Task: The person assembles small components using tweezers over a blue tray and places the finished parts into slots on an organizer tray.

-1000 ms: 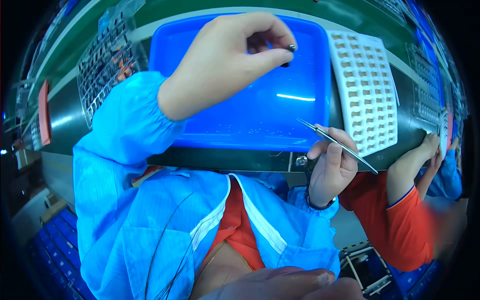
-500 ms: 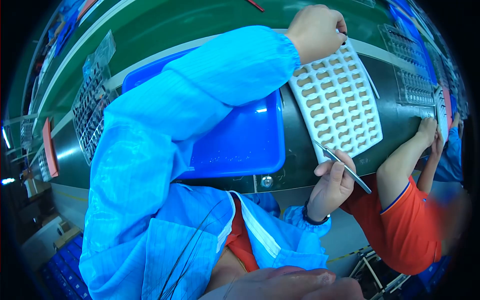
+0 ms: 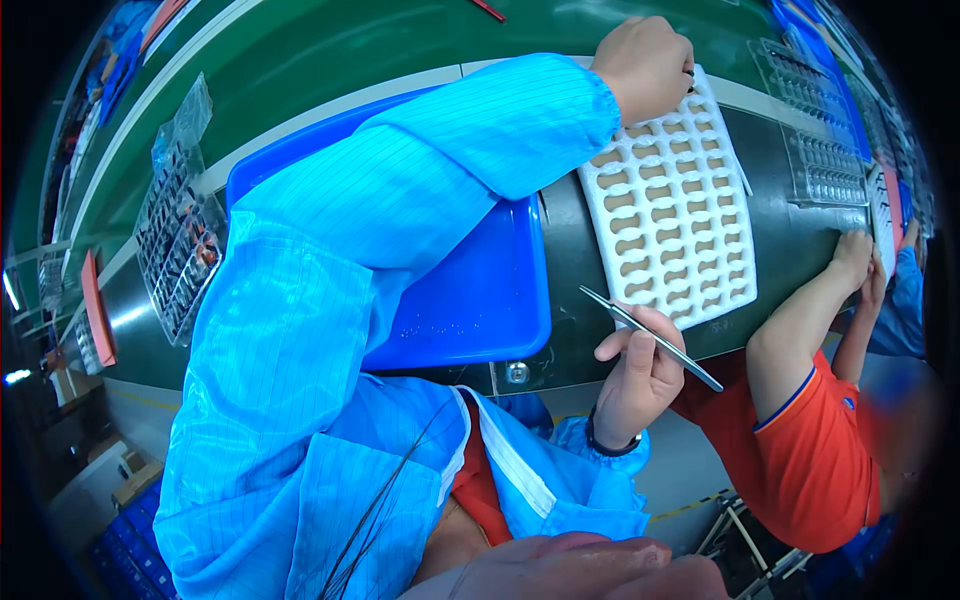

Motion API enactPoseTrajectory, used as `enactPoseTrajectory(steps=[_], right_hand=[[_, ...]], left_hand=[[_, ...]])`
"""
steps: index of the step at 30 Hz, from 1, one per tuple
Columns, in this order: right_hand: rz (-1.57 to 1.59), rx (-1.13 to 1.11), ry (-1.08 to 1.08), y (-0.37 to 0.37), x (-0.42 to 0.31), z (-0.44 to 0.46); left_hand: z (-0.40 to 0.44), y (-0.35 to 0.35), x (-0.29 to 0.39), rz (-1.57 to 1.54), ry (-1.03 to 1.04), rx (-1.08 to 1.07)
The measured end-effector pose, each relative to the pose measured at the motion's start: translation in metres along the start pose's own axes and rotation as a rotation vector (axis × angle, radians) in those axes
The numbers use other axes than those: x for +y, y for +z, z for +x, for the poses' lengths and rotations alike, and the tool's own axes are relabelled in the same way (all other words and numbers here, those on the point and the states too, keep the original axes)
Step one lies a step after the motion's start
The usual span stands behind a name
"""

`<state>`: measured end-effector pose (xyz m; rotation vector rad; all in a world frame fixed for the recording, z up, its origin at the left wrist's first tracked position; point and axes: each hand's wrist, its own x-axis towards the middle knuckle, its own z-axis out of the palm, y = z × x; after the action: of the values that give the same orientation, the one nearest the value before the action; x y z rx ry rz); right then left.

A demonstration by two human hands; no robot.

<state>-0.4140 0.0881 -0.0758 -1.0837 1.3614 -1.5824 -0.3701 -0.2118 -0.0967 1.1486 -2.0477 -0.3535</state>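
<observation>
My left hand [image 3: 645,70] reaches across to the far end of a white foam tray [image 3: 690,215] with rows of bone-shaped slots. Its fingers are pinched at the tray's far right corner on a small dark part [image 3: 690,82], mostly hidden by the fingers. My right hand [image 3: 640,375] is closed around metal tweezers [image 3: 655,340], near the tray's front edge, their tips pointing up and left. A blue tray [image 3: 480,300] lies partly under my left sleeve, with tiny clear bits near its front edge.
Clear plastic trays with dark parts [image 3: 180,240] lie at the left, near a red strip [image 3: 97,310]. More clear trays [image 3: 830,165] sit at the right, beside a co-worker in a red shirt [image 3: 800,455] whose arms reach over the green table [image 3: 390,35].
My left hand has moved from above the blue tray to the foam tray's far corner with the dark part. The view has shifted, and my right hand still holds the tweezers.
</observation>
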Motion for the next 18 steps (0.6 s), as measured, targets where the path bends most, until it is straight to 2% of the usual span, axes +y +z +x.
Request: enactPoseTrajectory(steps=[6, 14, 18], right_hand=[[-0.017, -0.015, 0.024, 0.007, -0.004, 0.001], [-0.012, -0.02, 0.052, 0.008, -0.004, 0.001], [-0.05, -0.028, 0.013, 0.008, -0.002, 0.0]], left_hand=[[0.004, 0.008, 0.008, 0.07, 0.046, -0.125], [0.008, 0.002, 0.008, -0.015, 0.033, -0.222], [0.003, -0.007, -0.001, -0.099, 0.019, -0.185]])
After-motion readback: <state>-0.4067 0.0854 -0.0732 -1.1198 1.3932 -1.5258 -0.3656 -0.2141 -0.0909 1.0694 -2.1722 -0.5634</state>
